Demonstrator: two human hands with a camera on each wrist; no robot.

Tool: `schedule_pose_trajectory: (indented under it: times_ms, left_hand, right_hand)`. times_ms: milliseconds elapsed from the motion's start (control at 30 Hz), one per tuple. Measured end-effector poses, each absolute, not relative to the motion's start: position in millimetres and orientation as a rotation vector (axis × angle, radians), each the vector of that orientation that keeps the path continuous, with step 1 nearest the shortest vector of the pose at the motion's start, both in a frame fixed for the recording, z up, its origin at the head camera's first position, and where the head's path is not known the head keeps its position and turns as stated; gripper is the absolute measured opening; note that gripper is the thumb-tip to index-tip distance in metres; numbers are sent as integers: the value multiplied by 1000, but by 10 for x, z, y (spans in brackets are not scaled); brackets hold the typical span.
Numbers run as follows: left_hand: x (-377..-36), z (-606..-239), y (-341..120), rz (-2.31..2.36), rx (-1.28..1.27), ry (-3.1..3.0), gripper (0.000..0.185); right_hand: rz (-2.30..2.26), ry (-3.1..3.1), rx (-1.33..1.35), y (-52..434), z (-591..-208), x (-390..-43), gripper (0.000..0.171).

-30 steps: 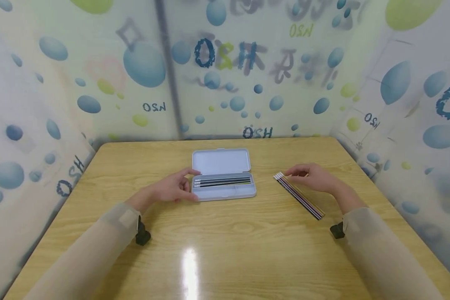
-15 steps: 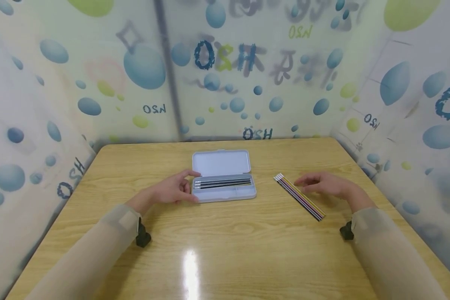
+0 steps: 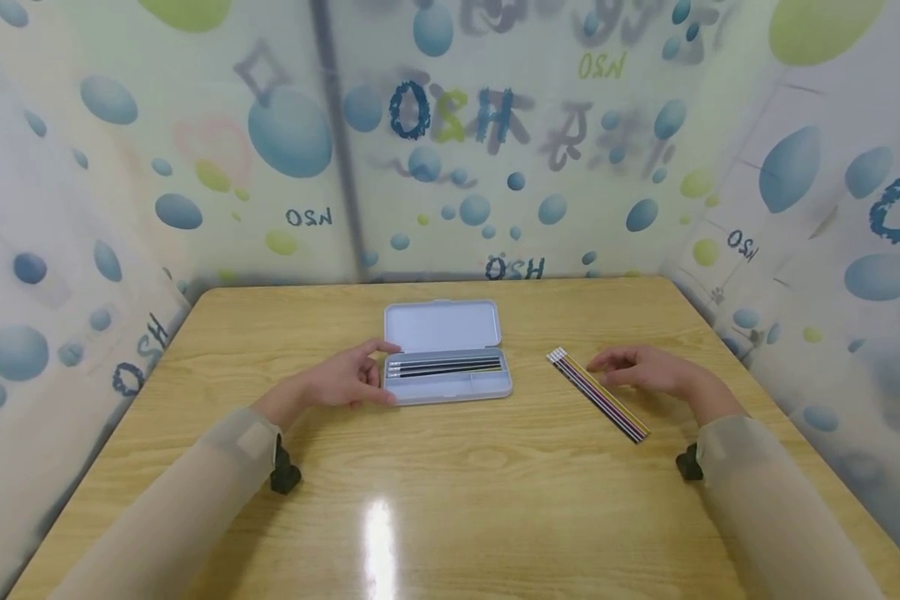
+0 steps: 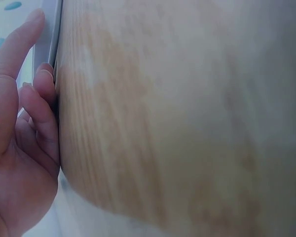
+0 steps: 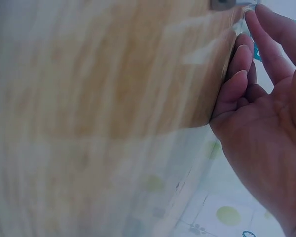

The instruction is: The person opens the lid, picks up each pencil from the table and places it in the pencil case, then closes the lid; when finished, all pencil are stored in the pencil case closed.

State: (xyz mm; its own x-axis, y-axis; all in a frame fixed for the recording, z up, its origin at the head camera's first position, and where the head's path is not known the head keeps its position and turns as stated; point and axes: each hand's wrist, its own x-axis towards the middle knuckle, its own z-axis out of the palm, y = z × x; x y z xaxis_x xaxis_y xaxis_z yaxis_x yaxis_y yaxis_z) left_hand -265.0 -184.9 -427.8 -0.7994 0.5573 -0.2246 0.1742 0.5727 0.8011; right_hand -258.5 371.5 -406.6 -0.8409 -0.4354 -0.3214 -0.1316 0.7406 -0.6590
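Note:
An open white pencil case (image 3: 435, 387) lies on the wooden table with its lid (image 3: 442, 325) tipped back. Three dark pencils (image 3: 446, 367) lie side by side in its rear compartment. My left hand (image 3: 348, 375) grips the case's left end, index finger at the back corner and thumb at the front; its other fingers are curled under. To the right, several striped pencils (image 3: 598, 394) with white ends lie slanted in a flat row. My right hand (image 3: 645, 371) is just right of their upper half, fingers loosely bent, thumb and index tips close together at the yellow edge pencil.
The table (image 3: 487, 500) has a rounded far edge. Patterned sheets (image 3: 450, 192) with blue and green drops stand close around its back and sides. A light glare falls on the front of the tabletop. Both wrists wear small black devices.
My right hand has shifted right and slightly nearer, away from the pencils' white ends. The pencil row lies almost unmoved. My left hand stays on the case.

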Motion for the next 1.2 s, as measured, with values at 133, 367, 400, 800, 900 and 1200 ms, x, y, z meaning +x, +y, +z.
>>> schedule_pose_trajectory:
  times_ms: [133,367,400,800,900,1200]
  left_hand:
    - [-2645,-4275,-1851,1127,580,2347,89]
    - [-2641,-4273,-1844,1140,584,2335,88]
    - [-2639,-4272,-1843,1142,583,2333,88]
    - [-2622,-4270,-1840,1163,582,2326,88]
    - [-2626,-4277,-1842,1162,580,2329,88]
    - [-2652,-4312,-1853,1143,581,2344,88]
  right_hand:
    - [-877,2485,-450,3701,-4062,-2582,40]
    - [-871,2500,-483,3699,-4056,-2593,39]
    - [-876,2499,-484,3702,-4063,-2594,38]
    - [-938,2546,-482,3705,-4115,-2596,36]
    - [-940,2554,-457,3694,-4117,-2596,35]
    - [-889,2621,-439,3692,-4081,-2578,32]
